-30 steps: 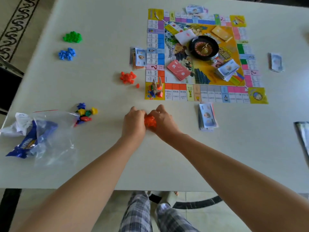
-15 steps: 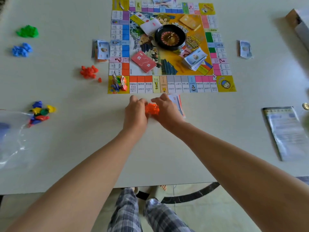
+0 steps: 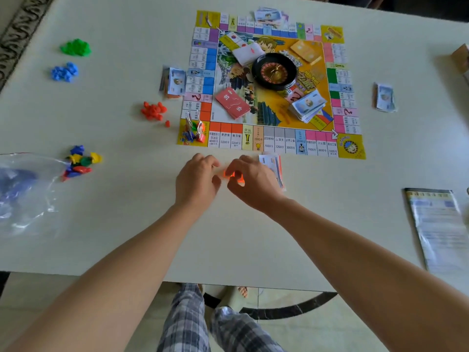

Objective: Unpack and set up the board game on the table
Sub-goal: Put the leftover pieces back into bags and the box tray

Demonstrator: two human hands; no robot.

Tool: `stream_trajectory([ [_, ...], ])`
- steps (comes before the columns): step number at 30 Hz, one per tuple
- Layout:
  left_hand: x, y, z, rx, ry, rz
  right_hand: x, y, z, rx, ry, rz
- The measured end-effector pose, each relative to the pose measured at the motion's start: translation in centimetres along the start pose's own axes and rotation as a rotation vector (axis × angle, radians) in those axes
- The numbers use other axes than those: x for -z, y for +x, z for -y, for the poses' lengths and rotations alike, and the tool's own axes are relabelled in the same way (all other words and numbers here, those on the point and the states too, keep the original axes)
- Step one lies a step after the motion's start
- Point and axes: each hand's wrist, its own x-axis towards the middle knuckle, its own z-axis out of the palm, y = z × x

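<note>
Orange pieces (image 3: 232,175) in right hand (image 3: 255,185), 机会 deck (image 3: 233,102)

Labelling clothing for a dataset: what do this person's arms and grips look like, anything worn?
Both forearms are bare, no sleeves in view. The left grip and right grip show no gloves, rings, watch or bracelet. Grey plaid trousers show below.

A single head-worn, wide-angle view looks from above the near edge of the pale cream table (image 3: 114,224), facing forward and steeply down. Two bare forearms enter from the bottom corners. The left hand (image 3: 196,181) and right hand (image 3: 253,185) are close under the lens, with small orange plastic pieces (image 3: 232,175) between them near mid-frame. The colourful square paper game board (image 3: 351,147) lies farther off, toward the top. Plaid-trousered legs (image 3: 185,323) show below the table edge.
</note>
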Motion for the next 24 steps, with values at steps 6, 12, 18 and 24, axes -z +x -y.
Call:
stream_trajectory([
  [6,5.9,1.1,6.1,0.125,-0.055,-0.157,-2.0,3.2,6.8,0.016,0.206,0.09],
  [12,12.4,4.7,15.3,0.256,-0.044,-0.222,-5.5,10.6,14.2,0.044,0.325,0.143],
  [18,17.4,12.0,24.7,0.331,-0.008,-0.163,-9.3,21.5,20.2,-0.016,0.258,0.136],
  [24,19.8,19.7,30.8,0.252,-0.004,-0.065,-13.1,31.0,23.3,-0.075,0.13,0.173],
])
